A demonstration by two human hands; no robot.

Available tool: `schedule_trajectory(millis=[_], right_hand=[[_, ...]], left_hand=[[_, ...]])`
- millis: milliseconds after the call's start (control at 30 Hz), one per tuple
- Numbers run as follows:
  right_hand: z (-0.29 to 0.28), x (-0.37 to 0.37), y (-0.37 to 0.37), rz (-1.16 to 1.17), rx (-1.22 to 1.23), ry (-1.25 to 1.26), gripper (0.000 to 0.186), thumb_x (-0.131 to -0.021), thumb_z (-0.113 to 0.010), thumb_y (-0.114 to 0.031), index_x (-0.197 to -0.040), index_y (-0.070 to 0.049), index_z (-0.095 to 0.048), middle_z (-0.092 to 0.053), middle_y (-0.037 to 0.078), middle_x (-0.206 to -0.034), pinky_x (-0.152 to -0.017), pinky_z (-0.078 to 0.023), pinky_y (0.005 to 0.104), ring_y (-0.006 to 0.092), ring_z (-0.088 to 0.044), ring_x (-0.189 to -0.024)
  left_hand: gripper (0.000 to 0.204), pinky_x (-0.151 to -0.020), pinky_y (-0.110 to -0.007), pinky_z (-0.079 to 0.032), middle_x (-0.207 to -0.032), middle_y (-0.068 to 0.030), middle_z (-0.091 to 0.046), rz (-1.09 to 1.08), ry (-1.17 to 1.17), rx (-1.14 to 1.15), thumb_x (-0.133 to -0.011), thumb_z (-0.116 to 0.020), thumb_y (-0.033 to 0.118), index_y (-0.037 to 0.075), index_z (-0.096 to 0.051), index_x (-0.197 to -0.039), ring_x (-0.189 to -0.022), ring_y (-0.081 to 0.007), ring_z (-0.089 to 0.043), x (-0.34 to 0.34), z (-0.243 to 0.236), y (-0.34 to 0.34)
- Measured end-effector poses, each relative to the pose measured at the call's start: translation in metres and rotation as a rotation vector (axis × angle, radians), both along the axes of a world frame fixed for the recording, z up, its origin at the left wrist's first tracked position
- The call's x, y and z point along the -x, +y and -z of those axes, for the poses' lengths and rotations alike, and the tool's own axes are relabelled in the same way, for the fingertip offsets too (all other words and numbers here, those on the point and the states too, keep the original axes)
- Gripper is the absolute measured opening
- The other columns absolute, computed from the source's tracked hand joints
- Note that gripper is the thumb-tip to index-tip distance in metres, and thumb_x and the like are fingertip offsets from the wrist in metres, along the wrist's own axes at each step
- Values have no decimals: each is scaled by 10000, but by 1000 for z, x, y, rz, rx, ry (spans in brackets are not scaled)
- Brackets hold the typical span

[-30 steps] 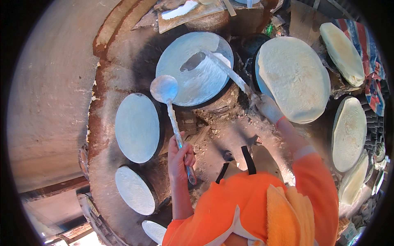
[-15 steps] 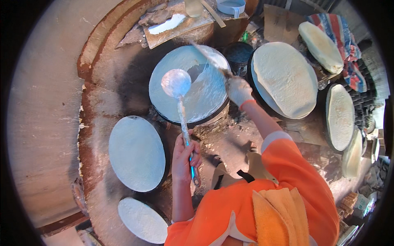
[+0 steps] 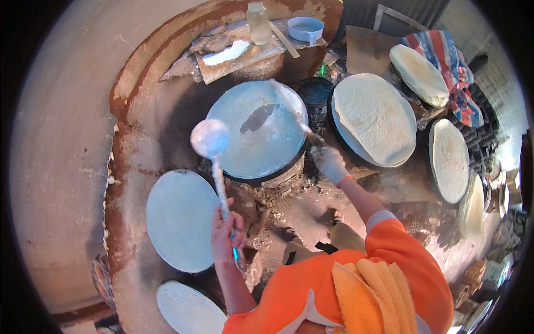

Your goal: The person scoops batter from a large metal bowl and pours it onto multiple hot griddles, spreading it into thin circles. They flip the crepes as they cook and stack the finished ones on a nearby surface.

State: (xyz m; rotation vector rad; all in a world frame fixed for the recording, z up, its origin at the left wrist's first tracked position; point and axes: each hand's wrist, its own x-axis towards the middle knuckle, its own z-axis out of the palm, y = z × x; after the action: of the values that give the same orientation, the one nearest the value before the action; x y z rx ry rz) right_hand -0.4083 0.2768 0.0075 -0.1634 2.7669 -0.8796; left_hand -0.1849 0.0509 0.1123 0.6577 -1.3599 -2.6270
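My left hand (image 3: 228, 232) is wrapped round the handle of a long ladle (image 3: 209, 139). The ladle's batter-smeared round bowl is raised at the left rim of a round griddle (image 3: 267, 153). A pale batter layer covers the griddle, apart from a dark bare patch near its middle. In a whitish glove, my right hand (image 3: 330, 165) grips a long flat spatula (image 3: 290, 106) by its dark end. Its pale blade reaches over the right part of this griddle. Beside my right hand, a second griddle carries a large pale flatbread (image 3: 375, 118) with a lifted edge.
Batter-covered griddles (image 3: 182, 221) stand at left and lower left. More flatbreads (image 3: 449, 161) lie at the right, near a striped cloth (image 3: 453, 67). Behind the middle griddle, a board (image 3: 245, 65) holds a glass jar (image 3: 258, 23) and a blue cup (image 3: 305, 29). A dark pot (image 3: 313, 92) sits between griddles.
The ladle and my left hand have moved left, from over the batter to the griddle's rim. My right hand and the spatula have come slightly nearer. The view has shifted a little.
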Motion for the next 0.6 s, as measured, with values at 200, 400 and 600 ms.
schedule_trajectory(millis=[200, 400, 600], right_hand=[[25, 29, 14, -10, 71, 58, 431, -886, -411, -446, -1286, -287, -411, -614, 175, -1020, -783, -472, 464, 372, -591, -936], [-4, 7, -23, -269, -158, -25, 420, -914, -376, -363, -1285, -173, -432, -614, 176, -997, -790, -487, 446, 357, -602, -935], [44, -14, -3, -335, 166, 200, 442, -920, -364, -345, -1280, -96, -429, -642, 125, -968, -741, -506, 383, 280, -635, -888]], left_hand=[[320, -297, -189, -287, -713, -69, -487, -273, -143, 26, -921, -416, 118, 60, -368, -1232, -332, -54, -315, -53, -11, 44], [310, -281, -183, -311, -690, -46, -497, -273, -132, 58, -925, -422, 144, 26, -397, -1212, -320, -55, -335, -58, -30, 73], [293, -301, -219, -315, -686, -62, -507, -105, -37, -40, -929, -412, 147, 55, -378, -1205, -322, -75, -351, -51, -24, 62]])
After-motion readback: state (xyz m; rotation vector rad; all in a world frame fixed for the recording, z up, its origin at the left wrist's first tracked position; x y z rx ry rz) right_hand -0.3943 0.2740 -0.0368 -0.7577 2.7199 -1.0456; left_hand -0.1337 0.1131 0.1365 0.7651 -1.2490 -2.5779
